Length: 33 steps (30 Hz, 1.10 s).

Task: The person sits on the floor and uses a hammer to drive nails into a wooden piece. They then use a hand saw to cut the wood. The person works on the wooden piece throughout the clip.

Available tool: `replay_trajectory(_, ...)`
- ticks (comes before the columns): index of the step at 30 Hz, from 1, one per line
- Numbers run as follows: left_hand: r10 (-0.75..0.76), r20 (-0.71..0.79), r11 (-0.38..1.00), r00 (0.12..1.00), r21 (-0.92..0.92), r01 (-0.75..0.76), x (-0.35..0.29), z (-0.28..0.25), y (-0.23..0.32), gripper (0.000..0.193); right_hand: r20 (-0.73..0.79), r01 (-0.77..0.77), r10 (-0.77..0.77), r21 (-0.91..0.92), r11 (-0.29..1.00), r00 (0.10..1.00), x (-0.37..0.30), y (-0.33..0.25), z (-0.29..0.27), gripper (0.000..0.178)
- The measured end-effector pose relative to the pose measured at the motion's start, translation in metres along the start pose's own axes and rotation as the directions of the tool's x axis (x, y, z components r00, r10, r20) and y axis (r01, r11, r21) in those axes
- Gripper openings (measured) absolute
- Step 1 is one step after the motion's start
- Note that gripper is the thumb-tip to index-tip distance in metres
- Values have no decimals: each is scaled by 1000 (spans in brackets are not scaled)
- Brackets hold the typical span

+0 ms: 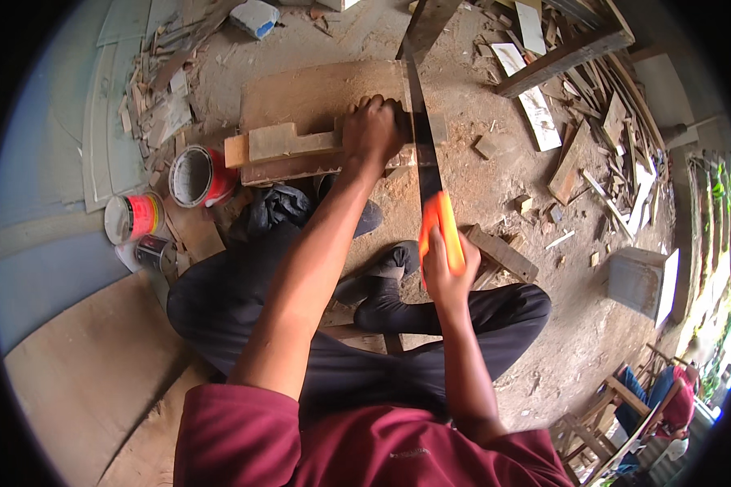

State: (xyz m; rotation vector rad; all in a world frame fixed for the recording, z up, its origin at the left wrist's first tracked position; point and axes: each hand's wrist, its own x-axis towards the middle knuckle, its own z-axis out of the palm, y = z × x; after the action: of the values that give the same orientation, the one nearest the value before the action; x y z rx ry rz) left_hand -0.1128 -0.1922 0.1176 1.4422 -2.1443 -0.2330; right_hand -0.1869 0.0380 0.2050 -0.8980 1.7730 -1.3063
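My right hand (449,266) is wrapped round the orange and yellow handle of a handsaw (425,146). The saw's long dark blade points away from me and runs along the right end of a low wooden bench (317,85). Across the bench lies a piece of wood (288,144) with a notched upper edge. Just left of the blade, my left hand (374,130) is closed on this piece and presses it against the bench; the fingertips are partly hidden. Sawdust lies on the ground right of the blade.
Open paint cans (193,177) and a black plastic bag (278,209) stand left of my legs. Wood scraps (577,162) are heaped at the right, near a grey box (643,280). An offcut (503,253) lies beside my right hand. Another person (676,398) is at the lower right.
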Motion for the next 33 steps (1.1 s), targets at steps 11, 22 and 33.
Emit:
replay_trajectory(11,0,-83,997,997,83,7,-2,1,2,16,41,-47,47,-8,999,998,-93,24,-50,16)
replay_trajectory(22,-109,25,988,994,115,106,6,-6,7,20,69,-91,102,-139,986,992,-116,31,-62,14)
replay_trajectory(33,-125,49,992,991,36,124,7,-2,2,21,11,70,-70,18,997,997,-5,26,-2,26)
